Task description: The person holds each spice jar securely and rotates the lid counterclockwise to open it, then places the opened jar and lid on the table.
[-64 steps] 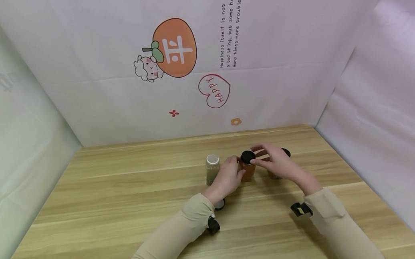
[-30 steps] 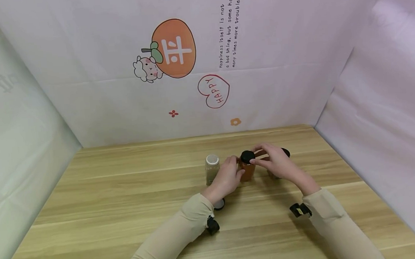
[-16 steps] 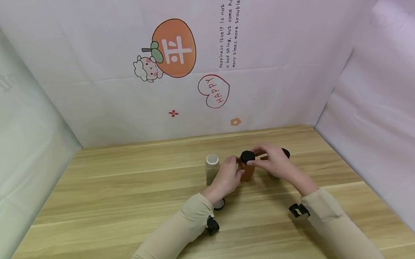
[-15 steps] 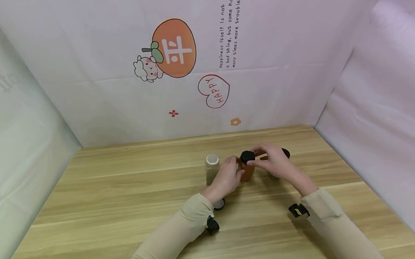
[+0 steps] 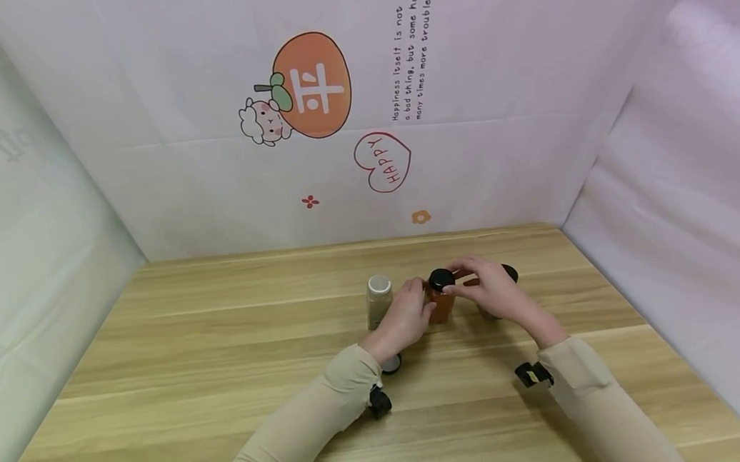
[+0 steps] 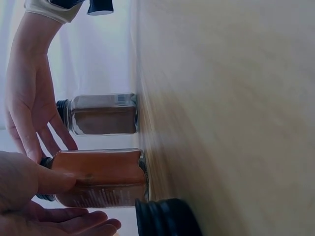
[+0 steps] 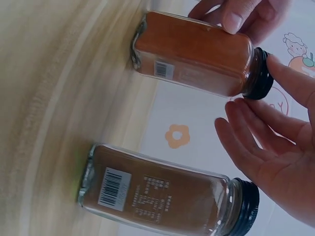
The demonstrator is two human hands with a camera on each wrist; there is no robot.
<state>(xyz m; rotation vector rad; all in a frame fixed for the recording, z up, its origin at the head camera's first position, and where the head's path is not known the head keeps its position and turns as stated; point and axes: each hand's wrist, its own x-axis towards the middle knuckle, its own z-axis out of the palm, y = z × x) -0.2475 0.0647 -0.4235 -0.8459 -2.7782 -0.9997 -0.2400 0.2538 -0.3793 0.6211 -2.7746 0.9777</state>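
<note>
An orange-filled spice jar (image 5: 441,307) stands upright mid-table. My left hand (image 5: 406,314) grips its glass body (image 6: 98,176), thumb across the side. My right hand (image 5: 480,288) holds the jar's black cap (image 5: 441,279) between thumb and fingertips; in the right wrist view the fingers (image 7: 256,132) reach around the cap (image 7: 259,73), one fingertip on its rim. A brown-filled jar (image 5: 507,276) with a black cap stands just behind my right hand, apart from it (image 7: 162,196). It also shows in the left wrist view (image 6: 103,114).
A third jar (image 5: 379,302) with a silvery top stands left of my left hand. A loose round lid (image 5: 391,363) lies on the wooden table (image 5: 224,356) under my left wrist. Printed sheet walls (image 5: 339,154) close the table at the back and both sides.
My right hand has turned slightly on the black cap, and its wrist has edged left. The left hand and all three jars have stayed in place.
</note>
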